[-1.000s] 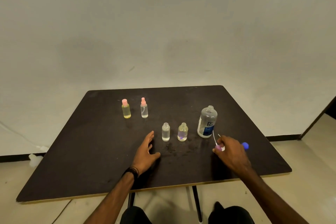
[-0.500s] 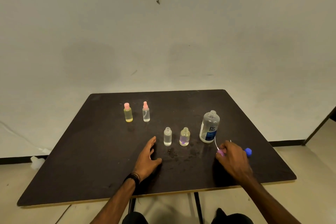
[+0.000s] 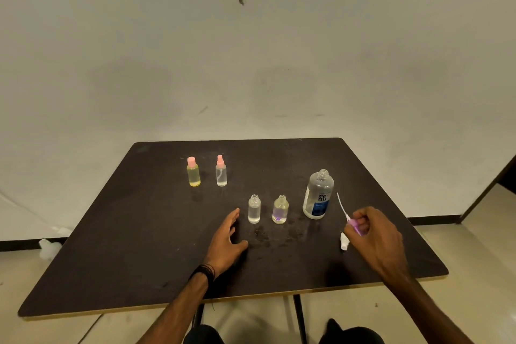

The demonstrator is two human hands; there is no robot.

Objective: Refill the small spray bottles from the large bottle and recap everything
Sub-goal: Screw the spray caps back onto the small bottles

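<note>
On the dark table (image 3: pixel 111 246) the large uncapped bottle (image 3: pixel 319 195) with a blue label stands at the right. Left of it stand two uncapped small bottles: a clear one (image 3: pixel 254 209) and one with a purple tint at its base (image 3: pixel 280 210). Farther back stand a yellow bottle (image 3: pixel 193 172) and a clear bottle (image 3: pixel 221 171), both with pink tops. My right hand (image 3: pixel 375 237) pinches a purple spray cap (image 3: pixel 355 225), its white tube pointing up. A white spray cap (image 3: pixel 344 241) lies on the table beside that hand. My left hand (image 3: pixel 227 240) rests flat, just left of the clear bottle.
The wall rises behind the table's far edge. A small white object (image 3: pixel 49 246) lies on the floor at the left. The table's front edge runs close to my body, and dark table legs (image 3: pixel 300 315) show beneath it.
My right hand has lifted the purple spray cap off the table and raised it slightly. The blue cap seen beside that hand earlier is now out of sight. The left hand stays put.
</note>
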